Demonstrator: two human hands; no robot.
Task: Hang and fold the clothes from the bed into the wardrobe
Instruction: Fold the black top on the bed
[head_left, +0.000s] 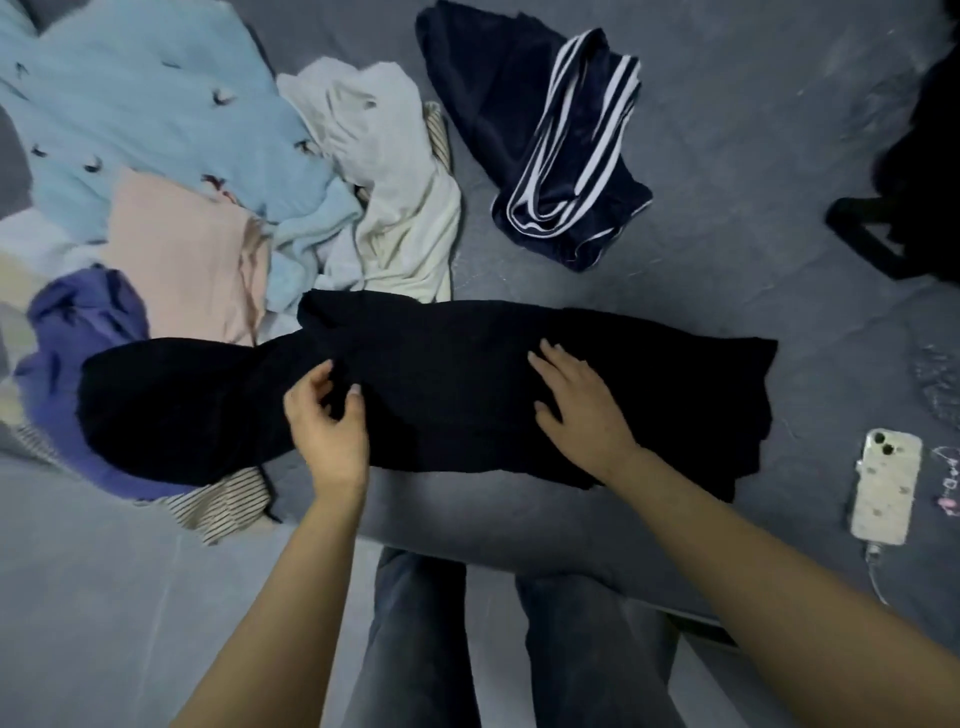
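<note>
A single wide-angle view from the person's head looks steeply down and forward over the edge of a grey bed (727, 130). It sits close above both forearms and the person's legs (415, 649), and the frame's edges bend with wide-angle distortion.

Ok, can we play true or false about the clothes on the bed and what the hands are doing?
1. The right hand lies flat on the black garment. True.
2. The left hand holds the phone. False: the phone lies alone on the bed; the left hand's fingers pinch the black garment.
3. The striped navy shorts lie apart from the pile. True.
4. The light blue top is on a hanger. False: it lies crumpled on the bed.
</note>
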